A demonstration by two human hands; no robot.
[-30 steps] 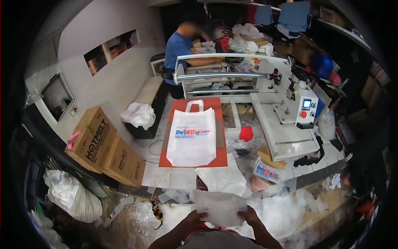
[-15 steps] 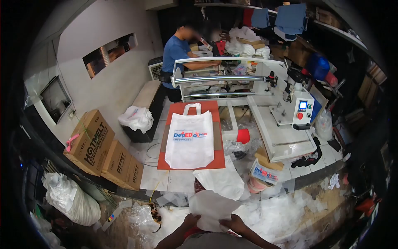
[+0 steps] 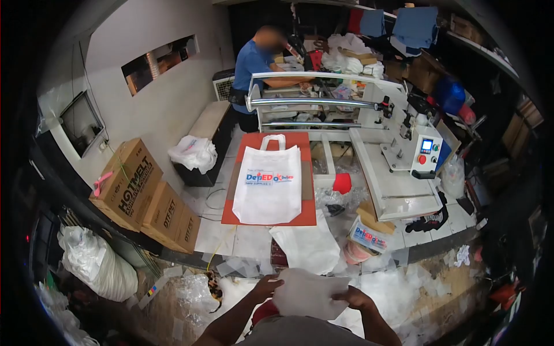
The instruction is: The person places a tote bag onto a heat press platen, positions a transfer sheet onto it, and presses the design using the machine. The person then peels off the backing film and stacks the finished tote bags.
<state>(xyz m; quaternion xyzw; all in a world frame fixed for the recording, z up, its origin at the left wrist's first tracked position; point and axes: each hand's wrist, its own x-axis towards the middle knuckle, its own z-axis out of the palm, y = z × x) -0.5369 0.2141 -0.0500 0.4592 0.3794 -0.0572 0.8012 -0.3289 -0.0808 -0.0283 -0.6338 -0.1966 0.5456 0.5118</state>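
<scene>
Close to my body, a thin white sheet [image 3: 311, 294] is stretched between my two hands. My left hand [image 3: 268, 287] is closed on its left edge, and my right hand [image 3: 353, 297] grips the right edge. Whether the sheet is paper, film or fabric cannot be told. Beyond it, a white tote bag [image 3: 269, 199] with a blue and red print lies flat on the orange-red press bed [image 3: 309, 217], its handles toward the far side. More white material [image 3: 311, 245] hangs below the bed's near edge.
The heat press head [image 3: 424, 153] with its control box stands at right. A box holding printed sheets [image 3: 369, 237] is near right. Cartons [image 3: 130, 190] and a white sack [image 3: 95, 265] stand left. A co-worker [image 3: 251, 69] works behind the press. Loose sheets litter the floor.
My hands have moved slightly apart and up, the right one shifting rightward, with the sheet spread wider between them. The view has shifted a little; the tote bag still lies on the bed.
</scene>
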